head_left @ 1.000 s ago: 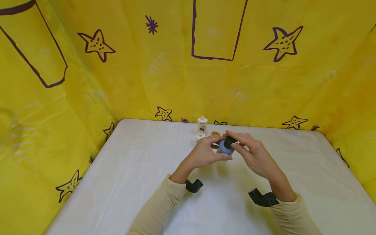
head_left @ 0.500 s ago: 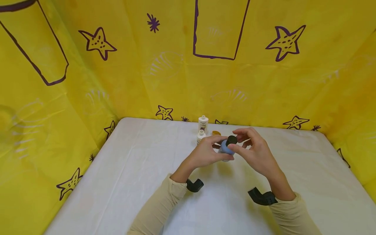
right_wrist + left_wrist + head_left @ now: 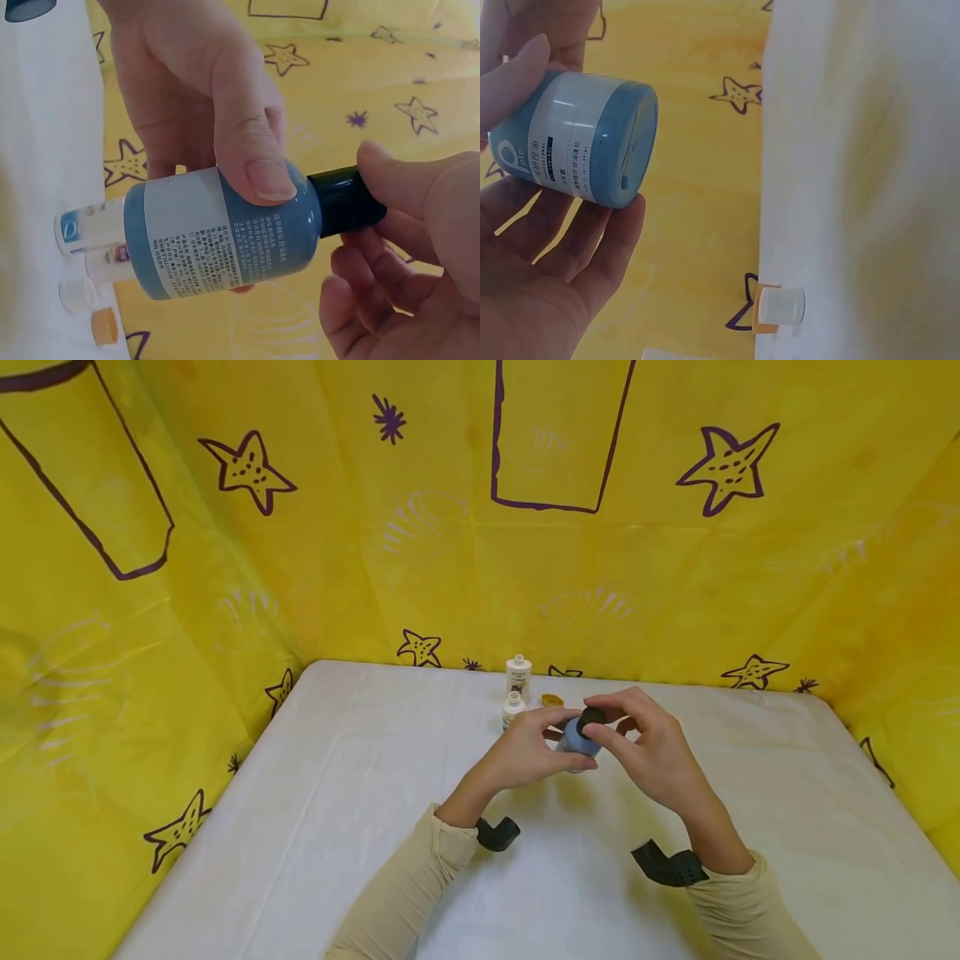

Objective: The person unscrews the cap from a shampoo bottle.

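A blue bottle [image 3: 577, 742] with a white label band and small print is held up above the table. My left hand [image 3: 525, 753] grips its body, with the thumb across the side in the right wrist view. The bottle's base [image 3: 639, 146] faces the left wrist camera. On the bottle's neck sits a black cap [image 3: 346, 201]. My right hand [image 3: 651, 752] pinches this cap between thumb and fingers. Behind the left hand stand two white bottles without caps, one farther back [image 3: 518, 675] and one nearer [image 3: 513, 705], its lower part hidden.
An orange cap [image 3: 552, 700] lies beside the white bottles, with a white cap [image 3: 77, 295] near it. A white cloth covers the table [image 3: 337, 793]. Yellow sheets [image 3: 450, 568] with starfish drawings rise behind and at the sides.
The right fingers spread away from the black cap about half a second ago and have closed on it again. The left hand keeps its grip on the bottle, almost unmoved.
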Tool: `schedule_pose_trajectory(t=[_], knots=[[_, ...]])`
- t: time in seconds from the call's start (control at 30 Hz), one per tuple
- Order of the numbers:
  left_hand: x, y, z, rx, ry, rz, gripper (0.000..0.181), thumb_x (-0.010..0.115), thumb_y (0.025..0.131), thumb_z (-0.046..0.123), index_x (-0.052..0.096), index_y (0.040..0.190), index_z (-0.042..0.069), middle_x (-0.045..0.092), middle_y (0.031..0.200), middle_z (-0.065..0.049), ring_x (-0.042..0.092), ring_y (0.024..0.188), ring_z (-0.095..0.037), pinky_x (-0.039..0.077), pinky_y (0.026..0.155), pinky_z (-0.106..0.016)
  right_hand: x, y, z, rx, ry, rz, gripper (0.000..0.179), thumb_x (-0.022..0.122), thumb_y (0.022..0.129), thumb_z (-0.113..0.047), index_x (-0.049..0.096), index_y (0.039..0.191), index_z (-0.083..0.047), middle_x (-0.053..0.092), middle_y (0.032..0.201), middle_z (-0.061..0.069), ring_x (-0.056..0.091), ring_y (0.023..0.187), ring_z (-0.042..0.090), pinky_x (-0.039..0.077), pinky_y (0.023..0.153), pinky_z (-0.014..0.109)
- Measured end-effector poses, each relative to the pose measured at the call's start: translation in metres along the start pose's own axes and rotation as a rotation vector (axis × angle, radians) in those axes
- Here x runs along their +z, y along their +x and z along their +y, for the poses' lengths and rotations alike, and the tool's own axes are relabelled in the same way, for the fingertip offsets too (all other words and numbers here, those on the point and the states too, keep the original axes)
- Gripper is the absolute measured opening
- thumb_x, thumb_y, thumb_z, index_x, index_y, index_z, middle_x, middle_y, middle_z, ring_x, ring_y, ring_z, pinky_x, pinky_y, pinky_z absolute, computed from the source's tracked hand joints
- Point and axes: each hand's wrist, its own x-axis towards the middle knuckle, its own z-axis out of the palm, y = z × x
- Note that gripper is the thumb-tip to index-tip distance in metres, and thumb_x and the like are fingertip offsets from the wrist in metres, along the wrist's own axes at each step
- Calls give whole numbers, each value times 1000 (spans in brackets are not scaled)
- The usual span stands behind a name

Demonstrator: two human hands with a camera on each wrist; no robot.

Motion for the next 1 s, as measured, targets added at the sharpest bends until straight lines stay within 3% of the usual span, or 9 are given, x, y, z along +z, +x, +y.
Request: schedule_pose_trajectory(t=[0.17, 0.33, 0.53, 0.63, 0.87, 1.0], knots=[[-1, 1, 0, -23, 8, 7, 60, 88, 81, 29, 65, 136, 18, 69, 120, 3, 64, 104, -8, 57, 95, -29, -3, 0, -1, -54, 1, -69, 39, 67, 95, 0, 68, 131, -13, 67, 123, 3, 58, 106, 2, 50, 84, 13], [-2, 1, -1, -12, 12, 11, 60, 88, 81, 28, 65, 135, 16, 70, 119, 1, 65, 103, -7, 57, 92, -23, -3, 0, -1, -68, 24, -115, 39, 59, 99, 2, 65, 135, -12, 66, 132, 6, 53, 120, 3, 47, 92, 7], [-2, 0, -3, -4, -1, 12, 57, 88, 81, 28, 67, 133, 15, 70, 115, 1, 65, 102, -7, 57, 91, -21, -5, 0, -1, -43, 38, -113, 47, 68, 95, -2, 61, 140, -15, 62, 139, 6, 55, 117, 3, 50, 88, 12], [-2, -1, -2, 3, 3, 9, 56, 88, 80, 29, 68, 131, 16, 69, 111, 2, 65, 100, -7, 57, 91, -22, -5, 0, -1, -11, 17, -68, 50, 75, 91, -4, 61, 137, -14, 62, 133, 5, 57, 108, 6, 52, 82, 15], [1, -2, 0, 14, -21, -17, 54, 88, 81, 28, 68, 130, 16, 71, 113, 2, 65, 97, -6, 57, 90, -22, -2, 0, -2, 116, -58, 3, 39, 83, 86, -16, 65, 120, -10, 60, 101, 3, 52, 89, 6, 47, 73, 22], [3, -1, 0, 33, -27, -24, 52, 87, 82, 26, 69, 130, 17, 72, 115, 1, 66, 97, -5, 58, 89, -22, -1, -1, -2, 137, -84, 6, 33, 84, 86, -19, 65, 112, -10, 61, 97, 1, 51, 86, 5, 47, 72, 27]])
